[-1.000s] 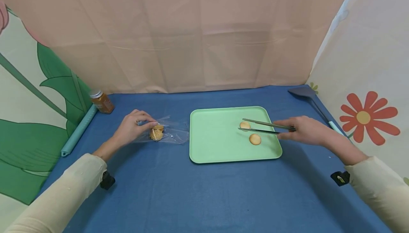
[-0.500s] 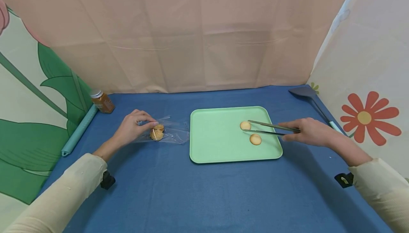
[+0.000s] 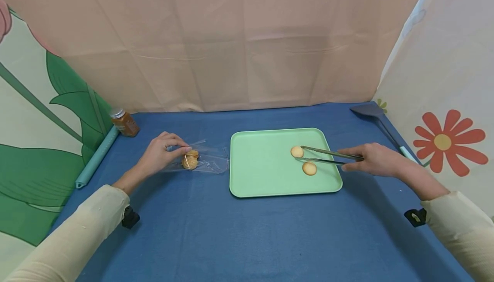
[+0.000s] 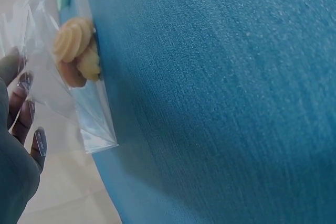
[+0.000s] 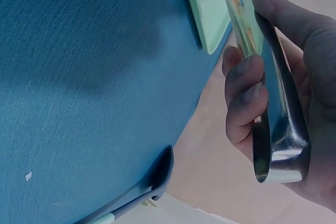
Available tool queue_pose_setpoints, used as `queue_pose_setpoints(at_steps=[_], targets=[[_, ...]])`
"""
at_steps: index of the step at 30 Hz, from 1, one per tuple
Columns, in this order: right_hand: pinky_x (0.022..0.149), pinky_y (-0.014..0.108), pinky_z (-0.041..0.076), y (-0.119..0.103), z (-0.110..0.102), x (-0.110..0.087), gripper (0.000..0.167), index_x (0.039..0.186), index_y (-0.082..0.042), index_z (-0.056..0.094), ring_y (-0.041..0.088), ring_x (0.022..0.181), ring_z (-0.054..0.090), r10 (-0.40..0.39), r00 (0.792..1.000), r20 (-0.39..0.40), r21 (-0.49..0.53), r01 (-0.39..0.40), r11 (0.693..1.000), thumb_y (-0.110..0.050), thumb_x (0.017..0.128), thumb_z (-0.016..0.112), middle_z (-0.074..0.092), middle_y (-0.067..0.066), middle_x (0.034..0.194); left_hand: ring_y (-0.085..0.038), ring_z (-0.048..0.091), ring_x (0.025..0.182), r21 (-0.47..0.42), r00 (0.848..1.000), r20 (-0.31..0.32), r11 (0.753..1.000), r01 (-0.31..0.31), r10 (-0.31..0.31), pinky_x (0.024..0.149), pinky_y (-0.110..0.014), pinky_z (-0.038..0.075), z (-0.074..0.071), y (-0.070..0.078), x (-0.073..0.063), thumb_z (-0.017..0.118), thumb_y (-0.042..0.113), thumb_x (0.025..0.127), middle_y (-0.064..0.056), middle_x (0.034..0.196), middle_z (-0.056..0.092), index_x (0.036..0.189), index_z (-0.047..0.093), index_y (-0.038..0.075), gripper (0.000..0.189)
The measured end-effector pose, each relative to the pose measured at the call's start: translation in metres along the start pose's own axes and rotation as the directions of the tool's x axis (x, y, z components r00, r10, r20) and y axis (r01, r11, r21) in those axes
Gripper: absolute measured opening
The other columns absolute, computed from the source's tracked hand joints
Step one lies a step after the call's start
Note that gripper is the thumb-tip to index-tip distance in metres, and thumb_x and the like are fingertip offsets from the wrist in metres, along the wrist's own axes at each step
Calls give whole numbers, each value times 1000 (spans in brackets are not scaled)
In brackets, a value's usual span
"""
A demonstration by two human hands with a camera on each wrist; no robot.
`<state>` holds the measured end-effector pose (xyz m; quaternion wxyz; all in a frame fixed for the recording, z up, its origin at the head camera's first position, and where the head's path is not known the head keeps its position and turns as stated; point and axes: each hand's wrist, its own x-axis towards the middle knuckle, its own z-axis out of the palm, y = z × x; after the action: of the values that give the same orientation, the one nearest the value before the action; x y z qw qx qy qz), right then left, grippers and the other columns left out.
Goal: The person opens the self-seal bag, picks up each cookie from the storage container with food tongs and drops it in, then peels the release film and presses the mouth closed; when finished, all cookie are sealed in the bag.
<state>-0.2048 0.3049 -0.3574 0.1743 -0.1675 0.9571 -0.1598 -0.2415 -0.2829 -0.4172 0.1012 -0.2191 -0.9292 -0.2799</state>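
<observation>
My left hand (image 3: 164, 153) pinches the edge of a clear plastic bag (image 3: 214, 164) lying on the blue cloth. Inside the bag sit several cookies (image 3: 190, 162); in the left wrist view one swirled cookie (image 4: 73, 39) shows on top. My right hand (image 3: 372, 159) grips metal tongs (image 3: 328, 153) over the light green tray (image 3: 262, 183). The tongs' tips are at a round cookie (image 3: 296, 151) on the tray; whether they squeeze it I cannot tell. A second round cookie (image 3: 309, 168) lies just in front of the tongs. In the right wrist view the tongs' bent end (image 5: 286, 156) rests by my palm.
A jar with a silver lid (image 3: 125, 123) leans at the back left beside a rolled teal mat (image 3: 96, 157). A dark spatula (image 3: 378, 121) lies along the right edge. Curtains (image 3: 247, 50) hang behind and at both sides.
My right hand and the tongs have drawn a little to the right, so the tips now sit at the cookie's right side. My left hand and the bag have stayed put.
</observation>
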Motion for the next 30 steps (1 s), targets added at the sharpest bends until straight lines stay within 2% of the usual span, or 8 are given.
queue_pose_setpoints(at_steps=[3, 8, 10, 14, 17, 23, 28, 30], targets=[[56, 30, 37, 1, 0, 2, 63, 142, -12, 59, 15, 78, 50, 2, 1000, 0, -3, -2, 1000, -44, 90, 73, 70, 2, 103, -17, 53, 96, 8, 1000, -6, 1000, -7, 8, 75, -38, 41, 0, 0, 0, 71, 32, 95, 2, 100, 70, 97, 79, 20, 16], [57, 31, 38, 2, 1, 5, 62, 142, -12, 58, 15, 77, 51, 6, 1000, 3, -12, -6, 1000, -44, 90, 73, 68, 1, 93, -19, 54, 96, 6, 1000, -13, 1000, -16, 16, 75, -38, 41, 1, -1, 0, 71, 32, 95, 2, 99, 70, 97, 80, 19, 16], [57, 30, 38, 2, 1, 4, 62, 142, -12, 59, 15, 78, 51, -2, 1000, -1, -15, 2, 1000, -45, 91, 72, 70, 5, 98, -21, 54, 96, 5, 1000, -15, 1000, -16, 16, 75, -38, 41, 1, -1, 0, 71, 32, 95, 2, 99, 70, 97, 80, 19, 15], [58, 30, 38, 2, 2, 2, 61, 141, -13, 60, 14, 79, 52, -29, 999, -20, -21, 28, 999, -46, 91, 71, 70, 14, 120, -23, 54, 96, 5, 1000, -13, 1000, -12, 12, 74, -38, 41, 1, -2, 1, 71, 32, 95, 2, 98, 70, 97, 80, 19, 15], [57, 30, 37, 3, 3, 2, 60, 141, -13, 60, 13, 77, 52, -36, 999, -25, -19, 36, 999, -46, 92, 71, 72, 10, 115, -25, 55, 96, 1, 1000, -9, 1000, -9, 9, 74, -38, 41, 1, -2, 1, 71, 32, 95, 2, 98, 70, 97, 80, 19, 16], [54, 29, 35, 3, 2, 1, 59, 141, -15, 59, 13, 64, 45, -39, 999, -28, -5, 39, 999, -46, 93, 70, 68, 0, 90, -25, 54, 97, -10, 1000, 0, 1000, 0, 0, 75, -38, 41, 1, -2, 1, 71, 32, 95, 2, 99, 70, 98, 80, 19, 16], [56, 28, 37, -1, 1, 2, 55, 141, -15, 60, 13, 70, 49, -56, 997, -59, -6, 56, 998, -41, 93, 71, 71, 6, 107, -25, 55, 97, -2, 1000, -1, 1000, -3, 3, 75, -38, 41, 1, -1, 1, 71, 32, 95, 2, 99, 70, 98, 80, 19, 16], [59, 28, 40, -5, 0, 3, 55, 140, -15, 61, 13, 76, 53, -73, 995, -69, -5, 73, 997, -41, 92, 72, 70, 10, 120, -24, 55, 97, 2, 1000, -1, 1000, -1, 1, 75, -38, 41, 1, -1, 1, 71, 32, 95, 2, 99, 70, 98, 80, 18, 17]])
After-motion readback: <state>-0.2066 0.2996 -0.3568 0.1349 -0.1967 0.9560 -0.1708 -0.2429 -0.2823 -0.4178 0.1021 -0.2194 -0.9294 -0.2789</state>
